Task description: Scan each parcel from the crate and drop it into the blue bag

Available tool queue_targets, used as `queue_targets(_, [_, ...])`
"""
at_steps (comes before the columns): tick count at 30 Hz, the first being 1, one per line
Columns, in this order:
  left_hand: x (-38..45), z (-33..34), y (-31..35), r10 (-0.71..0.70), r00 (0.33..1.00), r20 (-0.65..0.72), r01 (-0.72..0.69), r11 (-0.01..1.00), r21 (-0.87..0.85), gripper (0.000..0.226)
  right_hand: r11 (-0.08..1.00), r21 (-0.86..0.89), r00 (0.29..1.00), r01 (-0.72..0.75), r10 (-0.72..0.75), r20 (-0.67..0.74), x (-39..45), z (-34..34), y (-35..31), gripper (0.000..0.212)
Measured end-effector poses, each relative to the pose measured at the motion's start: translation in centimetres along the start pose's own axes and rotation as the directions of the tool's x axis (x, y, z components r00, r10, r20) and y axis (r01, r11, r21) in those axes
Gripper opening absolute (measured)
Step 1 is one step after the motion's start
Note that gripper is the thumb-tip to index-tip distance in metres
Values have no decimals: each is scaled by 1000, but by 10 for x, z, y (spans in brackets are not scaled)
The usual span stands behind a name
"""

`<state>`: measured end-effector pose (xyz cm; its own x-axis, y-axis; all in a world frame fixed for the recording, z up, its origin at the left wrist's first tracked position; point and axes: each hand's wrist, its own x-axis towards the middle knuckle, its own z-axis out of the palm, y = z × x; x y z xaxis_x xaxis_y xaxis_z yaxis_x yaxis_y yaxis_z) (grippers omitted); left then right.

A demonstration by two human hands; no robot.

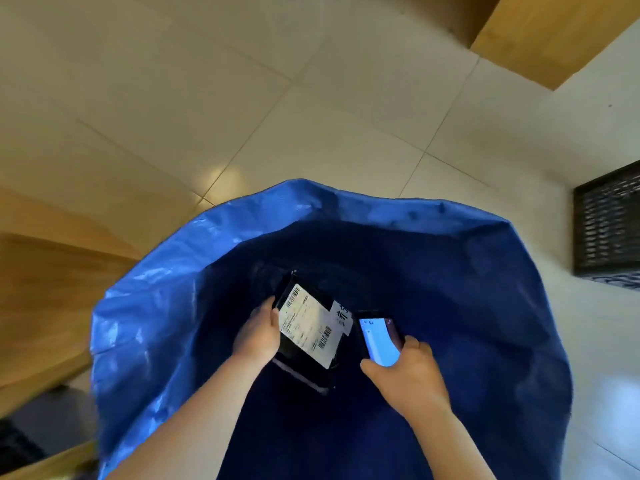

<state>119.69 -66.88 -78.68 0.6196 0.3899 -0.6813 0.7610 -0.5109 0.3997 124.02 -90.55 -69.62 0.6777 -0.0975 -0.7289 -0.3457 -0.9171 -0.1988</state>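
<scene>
Both bare forearms reach down from the lower edge of the view into the wide mouth of the blue bag, whose crinkled rim rings them on every side. Left hand grips the black parcel by its left edge, fingers curled round that edge, so the parcel lies just to the right of this grip and tilts with its far end higher in the view. On the parcel's upper face a white shipping label with barcodes faces the camera. Right hand holds a phone, thumb and fingers clamped on its lower end; the lit screen faces upward and stands just beyond that grip, close beside the parcel's right edge, whether touching it cannot be told. Parcel and phone both sit over the bag's dark interior, between the two grips. Outside the bag lies a pale tiled floor, and well right of the right hand a dark slatted crate stands on it.
</scene>
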Motion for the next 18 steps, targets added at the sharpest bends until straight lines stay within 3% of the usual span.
queue_targets(5, [96, 60, -16, -47, 999, -10, 46, 995, -87, 46, 995, 97, 999, -8, 13, -51, 64, 43, 4, 67])
queue_targets(12, [150, 121, -32, -101, 992, 72, 112, 978, -174, 46, 993, 120, 999, 0, 6, -49, 119, 79, 16, 69])
queue_targets(14, [155, 127, -36, -92, 987, 133, 106, 989, -104, 50, 993, 119, 998, -9, 15, -56, 122, 82, 21, 69])
queue_targets(18, [149, 113, -39, -54, 986, 158, 7, 960, 279, 60, 1000, 18, 998, 23, -22, -52, 115, 78, 25, 78])
